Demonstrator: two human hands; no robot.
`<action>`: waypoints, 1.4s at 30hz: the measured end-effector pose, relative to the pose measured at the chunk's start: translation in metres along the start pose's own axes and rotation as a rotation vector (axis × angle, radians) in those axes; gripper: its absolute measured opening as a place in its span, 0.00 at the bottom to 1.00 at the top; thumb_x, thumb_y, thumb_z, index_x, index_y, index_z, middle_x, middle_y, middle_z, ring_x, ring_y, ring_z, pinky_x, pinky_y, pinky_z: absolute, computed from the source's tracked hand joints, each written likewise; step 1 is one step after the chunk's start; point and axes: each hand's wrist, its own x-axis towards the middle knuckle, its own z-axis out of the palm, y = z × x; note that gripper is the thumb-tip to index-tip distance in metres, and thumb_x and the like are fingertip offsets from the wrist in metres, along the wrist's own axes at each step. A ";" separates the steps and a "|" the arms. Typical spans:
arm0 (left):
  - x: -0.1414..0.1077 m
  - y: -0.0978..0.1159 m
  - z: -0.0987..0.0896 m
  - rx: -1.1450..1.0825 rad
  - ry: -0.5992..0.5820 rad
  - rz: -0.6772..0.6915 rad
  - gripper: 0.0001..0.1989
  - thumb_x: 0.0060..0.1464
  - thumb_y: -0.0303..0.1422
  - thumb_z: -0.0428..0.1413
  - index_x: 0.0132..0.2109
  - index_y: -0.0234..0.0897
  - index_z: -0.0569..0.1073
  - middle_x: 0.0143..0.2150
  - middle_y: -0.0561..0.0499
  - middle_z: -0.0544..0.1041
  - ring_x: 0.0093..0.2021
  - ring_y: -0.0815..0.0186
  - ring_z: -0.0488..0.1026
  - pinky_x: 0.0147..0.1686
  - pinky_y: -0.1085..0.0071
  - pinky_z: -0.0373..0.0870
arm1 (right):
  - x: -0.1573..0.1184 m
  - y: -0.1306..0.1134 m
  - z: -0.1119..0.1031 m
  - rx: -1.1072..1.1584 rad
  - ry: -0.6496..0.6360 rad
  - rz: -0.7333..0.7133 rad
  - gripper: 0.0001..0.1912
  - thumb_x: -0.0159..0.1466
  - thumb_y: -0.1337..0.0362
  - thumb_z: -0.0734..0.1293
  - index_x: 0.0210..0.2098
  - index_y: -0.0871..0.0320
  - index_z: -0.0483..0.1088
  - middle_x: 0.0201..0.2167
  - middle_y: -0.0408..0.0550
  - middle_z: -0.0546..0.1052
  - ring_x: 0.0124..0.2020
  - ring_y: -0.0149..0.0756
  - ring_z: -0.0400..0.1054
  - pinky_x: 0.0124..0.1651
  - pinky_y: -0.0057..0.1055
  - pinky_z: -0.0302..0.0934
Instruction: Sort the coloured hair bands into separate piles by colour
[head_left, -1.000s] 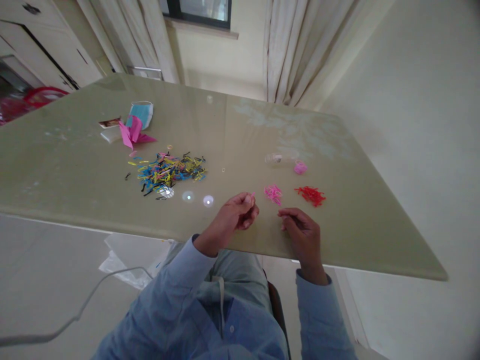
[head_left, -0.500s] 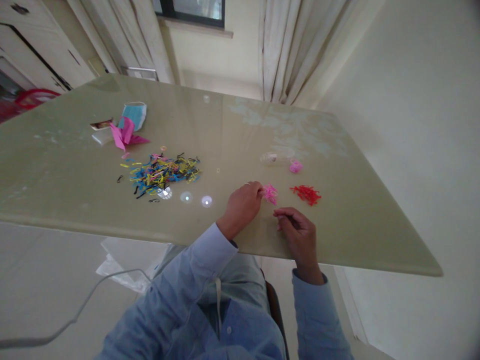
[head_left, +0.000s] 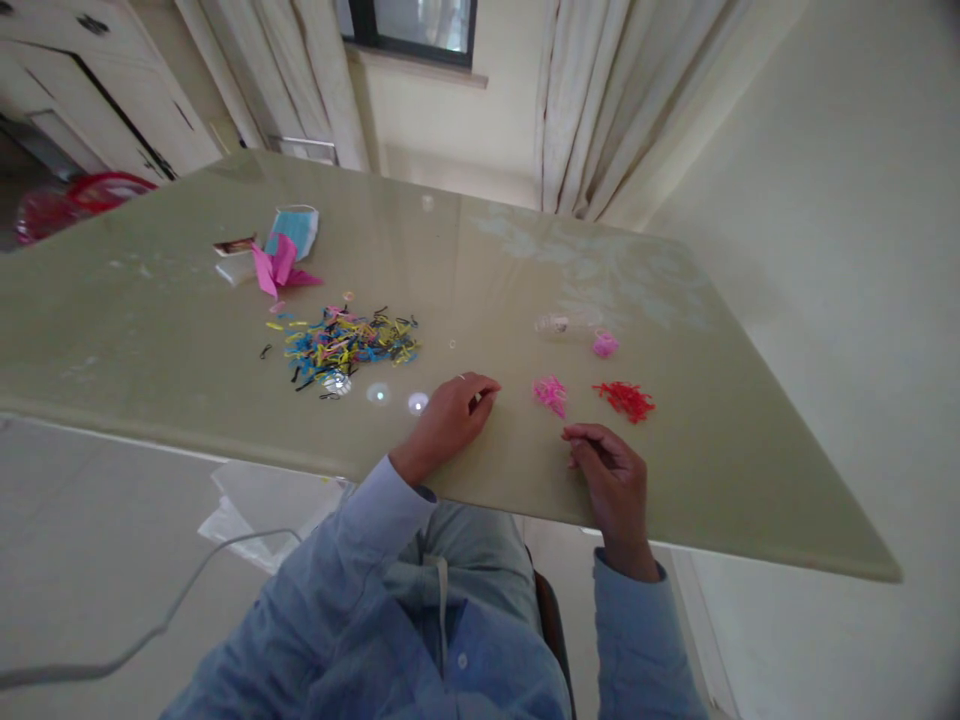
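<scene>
Between the piles, my left hand (head_left: 450,415) hovers over the table with fingers curled and thumb near the fingertips; nothing shows in it. My right hand (head_left: 611,475) is closed in a pinch near the table's front edge, just below the small pink pile (head_left: 550,394). What its fingertips hold, if anything, is too small to make out. A pile of small red rubber bands (head_left: 626,400) lies beyond that hand, to the right of the pink ones. Farther left spreads a mixed heap of blue, yellow, black and pink bands (head_left: 349,345).
A clear plastic tube-like container (head_left: 559,325) lies behind the pink pile, beside a pink bundle (head_left: 605,344). A blue face mask (head_left: 296,232) and a folded pink paper (head_left: 281,268) lie at the back left. The table's front edge (head_left: 262,462) runs close to my body.
My left hand has left the pink pile and moved to the left. My right hand keeps its pinch in about the same place. The view has shifted slightly.
</scene>
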 end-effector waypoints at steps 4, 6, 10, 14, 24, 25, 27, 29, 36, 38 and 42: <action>-0.023 -0.026 -0.033 -0.036 0.079 0.021 0.09 0.61 0.30 0.54 0.42 0.36 0.79 0.39 0.47 0.82 0.35 0.66 0.76 0.39 0.70 0.71 | 0.000 0.001 -0.002 -0.033 0.014 0.002 0.06 0.60 0.61 0.71 0.35 0.56 0.79 0.32 0.44 0.80 0.23 0.28 0.68 0.28 0.27 0.65; -0.032 -0.035 -0.045 -0.076 0.123 -0.035 0.09 0.61 0.30 0.55 0.41 0.35 0.80 0.37 0.48 0.82 0.33 0.66 0.75 0.36 0.71 0.70 | 0.002 -0.001 -0.002 -0.043 0.027 0.000 0.06 0.60 0.61 0.71 0.35 0.55 0.79 0.32 0.44 0.81 0.23 0.28 0.68 0.28 0.27 0.65; -0.043 -0.042 -0.054 -0.215 0.168 -0.135 0.09 0.60 0.33 0.56 0.41 0.35 0.80 0.34 0.50 0.81 0.30 0.67 0.73 0.31 0.72 0.67 | 0.004 -0.010 0.009 -0.081 -0.009 -0.039 0.05 0.60 0.62 0.71 0.34 0.55 0.80 0.31 0.44 0.81 0.24 0.29 0.70 0.30 0.27 0.66; -0.045 -0.038 -0.053 -0.256 0.154 -0.105 0.08 0.60 0.31 0.56 0.40 0.36 0.80 0.35 0.49 0.81 0.32 0.67 0.74 0.34 0.72 0.69 | 0.009 -0.030 0.040 -0.058 -0.145 -0.112 0.06 0.62 0.62 0.71 0.37 0.54 0.81 0.31 0.44 0.81 0.25 0.29 0.71 0.30 0.28 0.67; -0.044 -0.035 -0.052 -0.262 0.146 -0.085 0.08 0.60 0.27 0.55 0.41 0.35 0.80 0.37 0.48 0.82 0.33 0.66 0.74 0.37 0.70 0.70 | 0.083 -0.107 0.160 -0.106 -0.559 -0.432 0.09 0.63 0.58 0.72 0.36 0.56 0.81 0.31 0.46 0.81 0.26 0.30 0.71 0.31 0.28 0.64; -0.044 -0.035 -0.052 -0.264 0.149 -0.084 0.08 0.59 0.26 0.55 0.41 0.35 0.80 0.37 0.48 0.82 0.34 0.66 0.75 0.38 0.70 0.70 | 0.091 -0.108 0.174 -0.132 -0.578 -0.444 0.09 0.62 0.57 0.73 0.35 0.57 0.81 0.30 0.46 0.81 0.26 0.31 0.71 0.32 0.28 0.64; -0.044 -0.035 -0.052 -0.270 0.156 -0.083 0.09 0.59 0.25 0.55 0.42 0.34 0.80 0.38 0.47 0.82 0.35 0.65 0.75 0.39 0.69 0.70 | 0.105 -0.107 0.200 -0.220 -0.638 -0.498 0.08 0.63 0.60 0.72 0.34 0.58 0.81 0.31 0.46 0.82 0.29 0.32 0.72 0.35 0.28 0.63; -0.043 -0.035 -0.051 -0.276 0.155 -0.079 0.09 0.59 0.25 0.54 0.42 0.34 0.80 0.38 0.47 0.82 0.35 0.64 0.75 0.39 0.69 0.70 | 0.112 -0.101 0.223 -0.333 -0.723 -0.579 0.07 0.63 0.62 0.71 0.34 0.59 0.81 0.33 0.47 0.82 0.33 0.33 0.72 0.39 0.29 0.62; -0.041 -0.035 -0.049 -0.242 0.132 -0.082 0.08 0.57 0.23 0.53 0.34 0.35 0.75 0.31 0.48 0.77 0.31 0.64 0.71 0.33 0.69 0.64 | 0.112 -0.090 0.269 -0.684 -0.858 -0.692 0.13 0.68 0.68 0.65 0.47 0.63 0.80 0.41 0.54 0.80 0.40 0.37 0.70 0.46 0.30 0.58; -0.040 -0.036 -0.049 -0.221 0.128 -0.101 0.08 0.57 0.23 0.52 0.31 0.35 0.72 0.30 0.49 0.76 0.30 0.65 0.69 0.32 0.69 0.62 | 0.111 -0.090 0.274 -0.762 -0.865 -0.702 0.14 0.69 0.69 0.64 0.47 0.62 0.80 0.41 0.54 0.79 0.42 0.38 0.69 0.47 0.31 0.57; -0.039 -0.036 -0.049 -0.211 0.144 -0.130 0.07 0.57 0.24 0.52 0.31 0.36 0.71 0.29 0.50 0.74 0.30 0.65 0.67 0.31 0.69 0.60 | 0.112 -0.092 0.281 -0.884 -0.912 -0.711 0.14 0.70 0.67 0.62 0.45 0.58 0.80 0.42 0.52 0.77 0.42 0.38 0.68 0.45 0.31 0.56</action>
